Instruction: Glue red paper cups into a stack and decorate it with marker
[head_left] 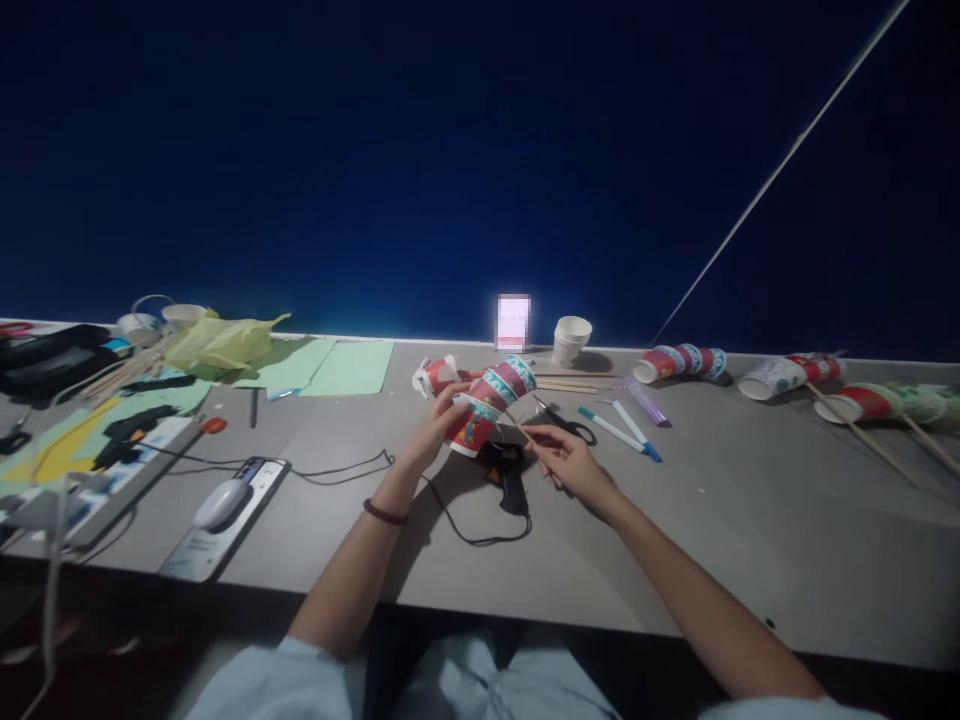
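Observation:
My left hand (435, 425) is closed around a tilted stack of red and teal patterned paper cups (491, 400), held just above the grey table (750, 520). My right hand (566, 460) pinches a thin wooden stick (525, 432) whose far end reaches the side of the cups. A black glue gun (506, 470) lies on the table below both hands, its black cord (450, 520) curling off to the left. Black-handled scissors (566, 422) rest just beyond my right hand.
Two markers (622, 428), a purple tube (646, 402), white cups (570, 340) and flat sticks (566, 384) lie behind. Cup stacks on sticks (847, 400) sit far right. At left: a power strip (225, 512), green paper (349, 366), a yellow bag (217, 342), another glue gun (131, 432).

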